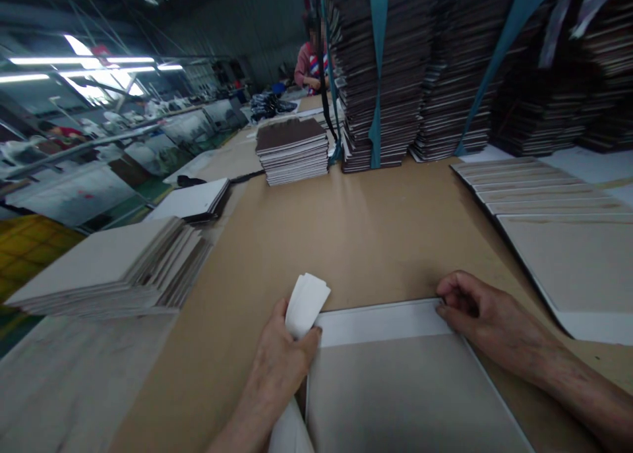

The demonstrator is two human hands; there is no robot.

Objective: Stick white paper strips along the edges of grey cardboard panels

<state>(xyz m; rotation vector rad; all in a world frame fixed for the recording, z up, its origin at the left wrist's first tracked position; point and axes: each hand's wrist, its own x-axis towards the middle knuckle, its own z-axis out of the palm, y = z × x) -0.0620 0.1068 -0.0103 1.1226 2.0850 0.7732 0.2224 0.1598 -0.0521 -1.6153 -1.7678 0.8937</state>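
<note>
A grey-beige panel with a white strip along its far edge lies on the brown table covering. My left hand is closed round a folded bundle of white strips, whose lower part hangs below the palm; its thumb is at the panel's far left corner. My right hand pinches the far right corner of the panel, thumb and forefinger together at the end of the white strip.
Overlapping panels lie at the right. Board stacks stand at the left and far centre. Tall dark stacks with teal straps rise behind. A person works at the far end.
</note>
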